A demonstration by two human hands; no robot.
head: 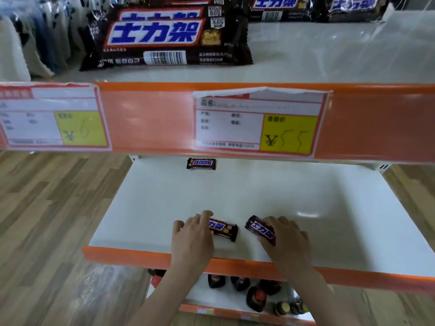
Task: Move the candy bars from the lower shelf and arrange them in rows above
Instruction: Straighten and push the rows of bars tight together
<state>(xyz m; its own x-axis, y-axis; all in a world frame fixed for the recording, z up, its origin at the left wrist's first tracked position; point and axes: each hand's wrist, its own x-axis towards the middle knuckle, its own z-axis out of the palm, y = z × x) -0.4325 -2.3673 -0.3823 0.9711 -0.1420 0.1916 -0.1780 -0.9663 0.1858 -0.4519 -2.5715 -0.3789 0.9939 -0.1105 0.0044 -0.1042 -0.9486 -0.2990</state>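
On the white lower shelf (306, 196) lie three brown candy bars. My left hand (191, 238) rests over the left end of one bar (224, 229) near the front edge, fingers curled on it. My right hand (286, 238) grips a second bar (260, 229), tilted with its left end raised. A third bar (201, 164) lies alone at the back, under the upper shelf's edge. On the upper shelf (317, 57), a stack of the same bars (164, 36) lies at the left and more bars (313, 8) sit in a row at the back right.
An orange price rail (153, 118) with two price labels fronts the upper shelf. An orange lip (235, 263) edges the lower shelf. Dark bottles (256, 295) stand on a shelf below. Wooden floor lies on both sides; clothes hang at the upper left.
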